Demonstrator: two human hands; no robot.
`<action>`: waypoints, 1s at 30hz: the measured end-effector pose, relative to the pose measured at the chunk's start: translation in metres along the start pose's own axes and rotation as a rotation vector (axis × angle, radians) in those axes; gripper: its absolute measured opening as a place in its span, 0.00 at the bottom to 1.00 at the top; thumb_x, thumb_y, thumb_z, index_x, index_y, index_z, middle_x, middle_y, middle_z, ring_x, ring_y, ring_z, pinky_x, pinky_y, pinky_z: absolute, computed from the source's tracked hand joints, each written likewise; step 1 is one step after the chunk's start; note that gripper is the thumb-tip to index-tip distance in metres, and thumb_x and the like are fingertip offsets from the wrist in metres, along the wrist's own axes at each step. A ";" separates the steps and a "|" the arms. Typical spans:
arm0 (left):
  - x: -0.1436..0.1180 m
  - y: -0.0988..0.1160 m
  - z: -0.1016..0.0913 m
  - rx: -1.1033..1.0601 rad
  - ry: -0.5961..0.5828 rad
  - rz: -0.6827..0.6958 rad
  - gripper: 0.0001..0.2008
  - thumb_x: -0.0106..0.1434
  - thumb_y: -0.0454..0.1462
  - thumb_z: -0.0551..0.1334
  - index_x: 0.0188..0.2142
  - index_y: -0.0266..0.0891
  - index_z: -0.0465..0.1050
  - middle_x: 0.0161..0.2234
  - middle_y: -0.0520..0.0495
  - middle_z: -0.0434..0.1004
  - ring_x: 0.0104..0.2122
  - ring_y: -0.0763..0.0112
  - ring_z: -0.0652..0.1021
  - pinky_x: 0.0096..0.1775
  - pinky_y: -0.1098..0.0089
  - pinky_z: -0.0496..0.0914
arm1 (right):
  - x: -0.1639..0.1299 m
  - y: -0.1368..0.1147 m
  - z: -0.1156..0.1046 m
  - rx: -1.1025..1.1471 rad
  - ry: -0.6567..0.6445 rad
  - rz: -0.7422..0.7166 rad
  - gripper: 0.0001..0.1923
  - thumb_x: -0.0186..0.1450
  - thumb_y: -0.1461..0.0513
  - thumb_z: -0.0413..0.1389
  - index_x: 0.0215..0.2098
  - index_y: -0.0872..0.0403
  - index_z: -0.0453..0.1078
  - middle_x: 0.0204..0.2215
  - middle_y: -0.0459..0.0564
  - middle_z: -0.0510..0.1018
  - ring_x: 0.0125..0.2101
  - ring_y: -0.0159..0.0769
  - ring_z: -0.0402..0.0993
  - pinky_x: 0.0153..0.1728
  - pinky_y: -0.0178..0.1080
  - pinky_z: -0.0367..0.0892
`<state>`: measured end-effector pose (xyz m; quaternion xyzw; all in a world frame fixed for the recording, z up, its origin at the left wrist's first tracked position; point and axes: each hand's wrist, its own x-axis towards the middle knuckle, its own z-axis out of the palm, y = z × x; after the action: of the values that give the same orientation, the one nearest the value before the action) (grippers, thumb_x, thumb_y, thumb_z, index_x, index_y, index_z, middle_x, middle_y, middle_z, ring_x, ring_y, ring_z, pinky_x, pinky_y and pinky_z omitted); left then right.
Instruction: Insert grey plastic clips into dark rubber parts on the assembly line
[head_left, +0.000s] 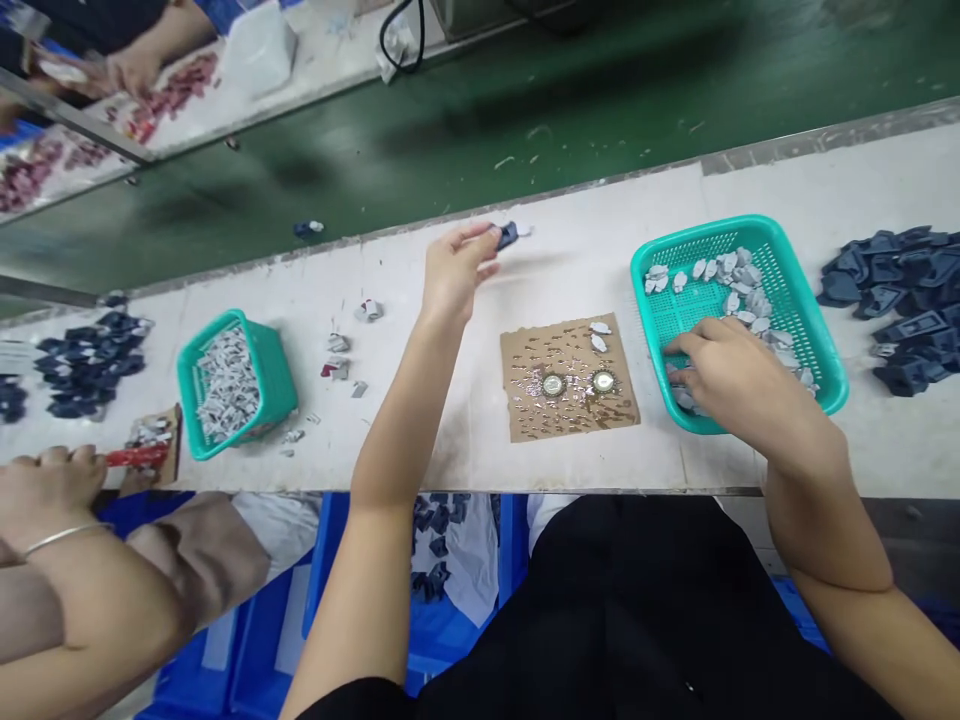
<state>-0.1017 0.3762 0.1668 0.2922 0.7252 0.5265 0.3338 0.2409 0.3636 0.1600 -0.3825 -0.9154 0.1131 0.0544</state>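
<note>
My left hand [453, 272] reaches out over the white bench toward its far edge and pinches a small dark blue plastic part [508, 235] at the fingertips. My right hand [721, 368] is down inside a teal mesh basket [817, 322] among several small grey parts [739, 275]; whether its fingers hold one I cannot tell. Between the hands lies a brown cardboard square [570, 410] with two round metal pieces [553, 385] and two grey parts on it.
A pile of dark blue parts [896, 300] lies at the right. A second teal basket [279, 372] of white-grey parts stands at the left, beside another dark pile [88, 362]. A co-worker's arm [52, 490] rests at lower left. A green conveyor belt [465, 120] runs behind.
</note>
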 end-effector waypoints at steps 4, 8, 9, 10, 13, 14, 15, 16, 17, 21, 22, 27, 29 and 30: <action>0.072 0.007 0.041 0.201 0.172 0.134 0.07 0.66 0.39 0.68 0.43 0.39 0.81 0.47 0.43 0.86 0.48 0.65 0.82 0.53 0.67 0.75 | 0.007 0.000 -0.007 0.014 -0.176 -0.003 0.12 0.68 0.71 0.51 0.35 0.56 0.77 0.34 0.58 0.76 0.41 0.51 0.72 0.44 0.49 0.67; 0.107 0.012 0.077 0.404 0.213 0.183 0.07 0.68 0.37 0.66 0.42 0.37 0.80 0.46 0.40 0.85 0.50 0.63 0.81 0.57 0.66 0.70 | 0.013 -0.001 -0.012 0.019 -0.229 0.025 0.10 0.70 0.68 0.53 0.38 0.58 0.78 0.37 0.59 0.78 0.43 0.51 0.72 0.46 0.47 0.65; 0.111 0.012 0.082 0.469 0.211 0.172 0.07 0.68 0.37 0.66 0.42 0.36 0.80 0.48 0.38 0.85 0.52 0.62 0.80 0.59 0.64 0.69 | 0.014 -0.001 -0.012 0.022 -0.227 0.032 0.10 0.70 0.69 0.53 0.38 0.58 0.78 0.38 0.59 0.78 0.43 0.51 0.72 0.46 0.46 0.64; 0.113 0.012 0.085 0.535 0.217 0.155 0.08 0.69 0.38 0.65 0.42 0.35 0.80 0.50 0.36 0.84 0.54 0.60 0.79 0.61 0.62 0.67 | 0.014 -0.001 -0.013 0.027 -0.226 0.037 0.11 0.69 0.70 0.53 0.37 0.58 0.78 0.38 0.59 0.79 0.43 0.50 0.72 0.45 0.45 0.64; 0.109 0.011 0.081 0.677 0.262 0.094 0.13 0.71 0.43 0.63 0.43 0.35 0.79 0.59 0.28 0.76 0.63 0.50 0.71 0.66 0.54 0.60 | 0.014 -0.003 -0.014 0.049 -0.217 0.058 0.11 0.67 0.72 0.52 0.36 0.58 0.77 0.37 0.58 0.80 0.42 0.49 0.72 0.44 0.44 0.62; 0.104 0.011 0.076 0.701 0.276 0.075 0.15 0.71 0.45 0.62 0.45 0.35 0.79 0.61 0.27 0.73 0.65 0.47 0.69 0.67 0.52 0.59 | 0.015 -0.004 -0.014 0.058 -0.212 0.066 0.11 0.67 0.73 0.52 0.36 0.57 0.76 0.37 0.58 0.80 0.42 0.49 0.73 0.43 0.44 0.62; 0.097 0.012 0.068 0.720 0.278 0.064 0.17 0.72 0.47 0.61 0.47 0.36 0.79 0.62 0.27 0.72 0.66 0.45 0.67 0.67 0.50 0.58 | 0.015 -0.005 -0.015 0.067 -0.206 0.074 0.11 0.66 0.73 0.52 0.36 0.57 0.76 0.37 0.59 0.80 0.41 0.49 0.73 0.43 0.44 0.61; 0.086 0.013 0.058 0.737 0.270 0.068 0.18 0.72 0.47 0.61 0.49 0.37 0.78 0.62 0.28 0.72 0.67 0.45 0.67 0.67 0.50 0.58 | 0.015 -0.007 -0.015 0.076 -0.200 0.083 0.12 0.65 0.74 0.52 0.36 0.57 0.75 0.37 0.59 0.80 0.41 0.49 0.73 0.43 0.44 0.61; 0.071 0.014 0.046 0.750 0.250 0.091 0.18 0.71 0.47 0.61 0.52 0.37 0.77 0.60 0.29 0.74 0.66 0.46 0.68 0.68 0.50 0.58 | 0.015 -0.008 -0.016 0.087 -0.193 0.093 0.12 0.63 0.75 0.52 0.36 0.57 0.75 0.36 0.59 0.80 0.41 0.50 0.74 0.42 0.44 0.61; -0.029 0.018 -0.020 0.670 0.162 0.300 0.19 0.65 0.41 0.62 0.56 0.44 0.73 0.59 0.40 0.77 0.58 0.56 0.76 0.61 0.56 0.69 | 0.015 -0.011 -0.018 0.154 -0.158 0.155 0.15 0.61 0.77 0.51 0.38 0.56 0.74 0.33 0.58 0.81 0.39 0.49 0.77 0.36 0.43 0.61; -0.061 0.013 -0.040 0.637 0.213 0.346 0.19 0.65 0.43 0.61 0.55 0.47 0.73 0.58 0.42 0.77 0.56 0.56 0.77 0.59 0.55 0.71 | 0.015 -0.010 -0.019 0.177 -0.147 0.176 0.14 0.63 0.76 0.51 0.39 0.56 0.73 0.33 0.56 0.82 0.37 0.48 0.78 0.34 0.42 0.62; -0.218 -0.072 -0.129 0.670 0.890 0.502 0.13 0.59 0.54 0.55 0.42 0.61 0.69 0.38 0.48 0.72 0.44 0.44 0.78 0.49 0.39 0.72 | 0.016 -0.003 -0.026 0.428 0.031 0.256 0.08 0.70 0.66 0.56 0.46 0.53 0.75 0.38 0.52 0.85 0.40 0.42 0.82 0.38 0.39 0.71; -0.267 -0.126 -0.149 0.722 0.787 0.351 0.10 0.53 0.52 0.59 0.35 0.57 0.69 0.31 0.45 0.70 0.40 0.37 0.78 0.45 0.36 0.72 | 0.016 -0.001 -0.030 0.619 0.181 0.267 0.08 0.69 0.64 0.60 0.46 0.51 0.78 0.39 0.51 0.85 0.42 0.43 0.83 0.39 0.41 0.74; -0.289 -0.152 -0.155 0.793 0.636 0.157 0.08 0.55 0.50 0.59 0.33 0.55 0.70 0.32 0.44 0.72 0.42 0.36 0.79 0.47 0.36 0.72 | 0.016 0.000 -0.031 0.711 0.236 0.258 0.09 0.68 0.63 0.61 0.46 0.51 0.79 0.38 0.50 0.85 0.41 0.42 0.83 0.39 0.41 0.75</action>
<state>-0.0603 0.0227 0.1065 0.2754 0.9106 0.2974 -0.0803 0.2357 0.3799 0.1905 -0.4622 -0.7509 0.3842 0.2737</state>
